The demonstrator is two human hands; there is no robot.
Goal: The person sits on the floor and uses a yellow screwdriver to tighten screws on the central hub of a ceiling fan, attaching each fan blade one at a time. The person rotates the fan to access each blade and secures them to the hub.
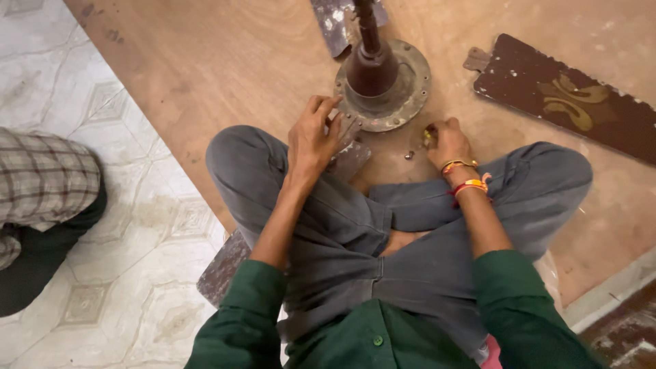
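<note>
Plywood sheet (pixel 225 61): one fan motor (pixel 383 75), two blades (pixel 567 96).

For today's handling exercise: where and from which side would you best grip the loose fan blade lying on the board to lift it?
Probably by the narrow metal bracket end of the fan blade, coming from the motor side. The blade lies flat, wide and thin, so its bracket gives fingers an edge. The right hand is nearest.

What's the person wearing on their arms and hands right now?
Both arms wear dark green sleeves pushed up above the elbows. The left hand and wrist are bare. The right hand is bare too, with a thin gold bangle and red-orange thread bands on its wrist.
</note>
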